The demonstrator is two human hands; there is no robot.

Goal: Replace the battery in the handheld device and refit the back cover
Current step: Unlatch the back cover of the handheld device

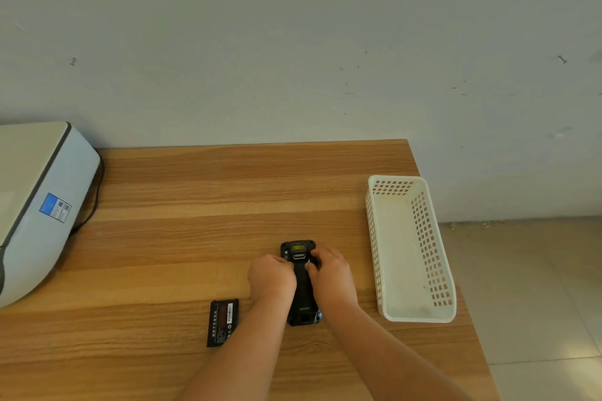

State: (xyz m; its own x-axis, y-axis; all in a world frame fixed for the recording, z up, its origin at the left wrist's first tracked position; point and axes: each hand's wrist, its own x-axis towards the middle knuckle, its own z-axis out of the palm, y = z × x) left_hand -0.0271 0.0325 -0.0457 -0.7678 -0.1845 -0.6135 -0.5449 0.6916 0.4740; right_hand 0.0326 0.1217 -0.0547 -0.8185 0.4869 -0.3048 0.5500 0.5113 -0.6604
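A black handheld device lies face down on the wooden table, its scanner window pointing away from me. The back cover is on the device, with a logo visible near its lower end. My left hand grips the device's left side near the top. On the right side rests my right hand, with its thumb pressing on the cover's upper edge. A loose black battery with a printed label lies flat on the table to the left of my left forearm.
A white perforated plastic basket stands at the table's right edge, with nothing in it. A grey-white printer with a black cable occupies the far left. The wall runs behind the table; tiled floor lies to the right.
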